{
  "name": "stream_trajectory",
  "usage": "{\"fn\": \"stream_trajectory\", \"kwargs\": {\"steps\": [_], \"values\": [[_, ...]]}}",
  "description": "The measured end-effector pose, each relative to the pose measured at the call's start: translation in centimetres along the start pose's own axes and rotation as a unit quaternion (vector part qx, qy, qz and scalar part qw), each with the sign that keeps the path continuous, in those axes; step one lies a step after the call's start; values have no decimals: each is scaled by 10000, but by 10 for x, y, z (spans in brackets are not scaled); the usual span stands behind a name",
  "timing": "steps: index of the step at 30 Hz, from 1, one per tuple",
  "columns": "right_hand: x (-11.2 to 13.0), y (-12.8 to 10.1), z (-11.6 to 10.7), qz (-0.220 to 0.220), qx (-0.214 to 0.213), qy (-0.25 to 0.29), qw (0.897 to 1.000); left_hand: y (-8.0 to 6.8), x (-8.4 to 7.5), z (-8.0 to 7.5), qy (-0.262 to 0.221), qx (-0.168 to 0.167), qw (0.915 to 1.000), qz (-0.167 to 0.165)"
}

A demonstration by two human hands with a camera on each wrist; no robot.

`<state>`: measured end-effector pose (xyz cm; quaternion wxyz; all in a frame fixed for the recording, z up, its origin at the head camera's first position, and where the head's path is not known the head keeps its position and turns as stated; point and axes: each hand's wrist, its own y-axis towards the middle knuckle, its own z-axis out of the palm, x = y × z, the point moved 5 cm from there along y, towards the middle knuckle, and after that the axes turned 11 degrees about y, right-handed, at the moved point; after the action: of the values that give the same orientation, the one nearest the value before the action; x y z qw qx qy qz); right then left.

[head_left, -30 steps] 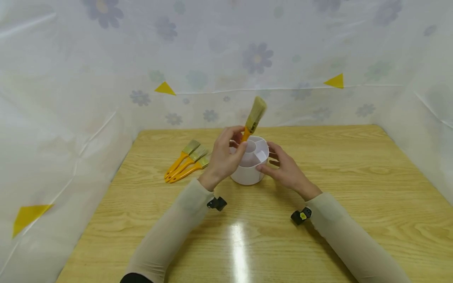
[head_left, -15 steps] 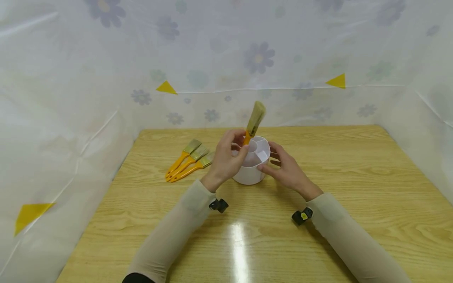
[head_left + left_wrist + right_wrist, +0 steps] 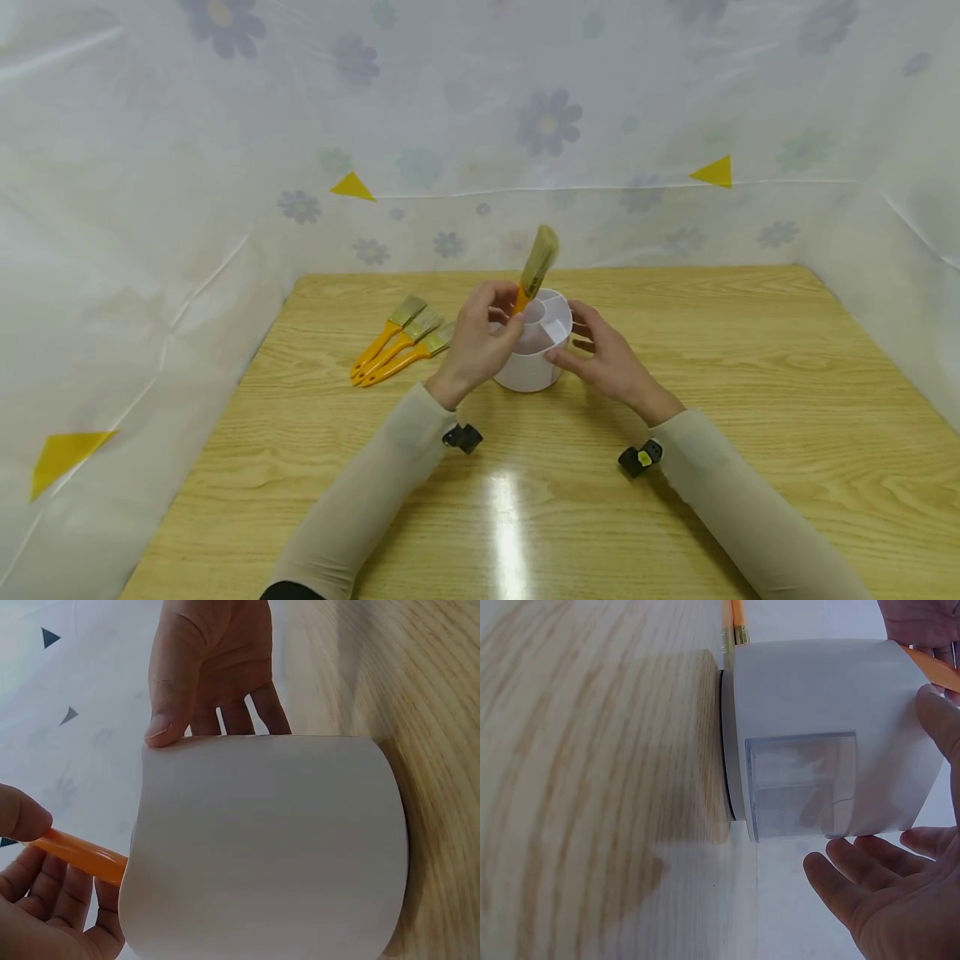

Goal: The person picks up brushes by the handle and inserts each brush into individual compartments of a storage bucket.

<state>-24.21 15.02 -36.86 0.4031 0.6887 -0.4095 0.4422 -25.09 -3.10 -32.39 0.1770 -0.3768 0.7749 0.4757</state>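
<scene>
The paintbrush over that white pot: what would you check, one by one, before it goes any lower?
1. Left hand grips the paintbrush by its orange handle: ok.
2. Handle end is inside the white divided holder: cannot tell, the fingers hide it.
3. Right hand steadies the holder's rim with its thumb: ok.
4. Holder stands upright on the wooden table: ok.
5. Three spare paintbrushes lie apart from the holder: ok.

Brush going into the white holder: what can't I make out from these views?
- Handle tip of the brush: hidden in all views by the white holder wall and the left hand.
- Bristles: blurred in the head view.
- Holder's compartments: both wrist views show only its outer wall.
- Right hand fingertips: behind the holder.
</scene>
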Motion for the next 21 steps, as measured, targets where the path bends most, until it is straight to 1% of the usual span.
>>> {"fn": "stream_trajectory", "kwargs": {"steps": [2, 4, 6, 12, 13, 17, 21], "values": [[8, -2, 1, -22, 22, -27, 10000, -1, 1, 0, -42, 33, 10000, 9], [10, -2, 2, -10, 31, -93, 10000, -1, 1, 1, -77, 55, 10000, 10], [5, -1, 1, -13, 61, -186, 9998, -1, 2, 1, -96, 73, 9999, 12], [8, -2, 1, 100, 4, -110, 9999, -1, 3, 2, -37, 70, 10000, 40], [11, -3, 2, 114, -7, -74, 9999, -1, 3, 2, -47, 69, 10000, 37], [9, -3, 1, 99, 22, -56, 9999, -1, 4, 2, -114, 55, 9999, 13], [10, -3, 2, 120, 21, -66, 9999, -1, -1, 0, -187, 27, 9998, 52]]}}
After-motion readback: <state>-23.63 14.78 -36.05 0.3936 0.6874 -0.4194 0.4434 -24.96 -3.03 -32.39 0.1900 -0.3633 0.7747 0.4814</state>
